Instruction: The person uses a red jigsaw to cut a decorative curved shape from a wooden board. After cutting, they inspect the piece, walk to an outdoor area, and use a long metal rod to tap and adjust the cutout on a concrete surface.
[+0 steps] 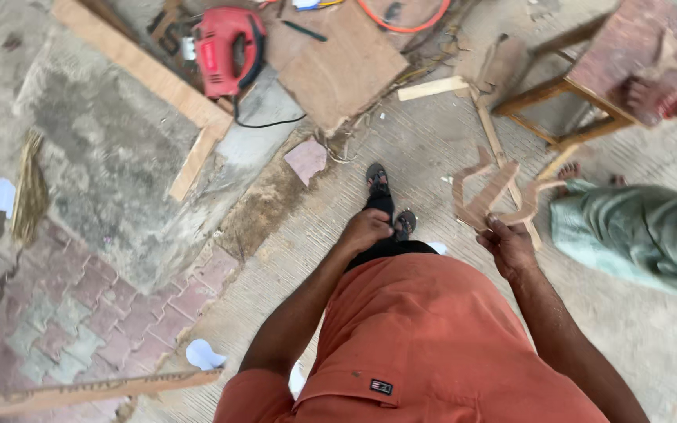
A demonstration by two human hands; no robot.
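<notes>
A: Fig., head view, looking down. What's in the right hand point(508, 247)?

B: A flat, curvy cut-out piece of brown plywood point(489, 196), w/ several bent arms. Fingers closed round its lower end; the rest sticks up and away from the body, over the grey concrete ground point(401, 149).

A: Left hand point(364, 229)?

B: Loosely curled in front of the orange shirt point(425, 337); nothing visible in it, though whether it's fully closed can't be told. Below it, 2 dark sandalled feet point(389, 204) on the concrete.

A: Surroundings, top of frame?

B: Red electric jigsaw point(227, 48) w/ black cord, lying beside a long pale wooden plank point(143, 66) and a square brown board point(338, 66). An orange cable loop point(405, 19) sits just past the board. Thin light wood strip point(432, 88) near the centre.

A: Right side?

B: 2nd person: pale green trouser leg point(644, 235), bare foot point(567, 171) on the ground, a hand point(644, 98) resting on a wooden stool w/ reddish top point(589, 70). Well apart from the cut-out.

A: Left side?

B: Patterned reddish-grey paving bricks point(80, 298), a straw broom point(31, 188), another plank point(80, 392) along the bottom edge.
</notes>
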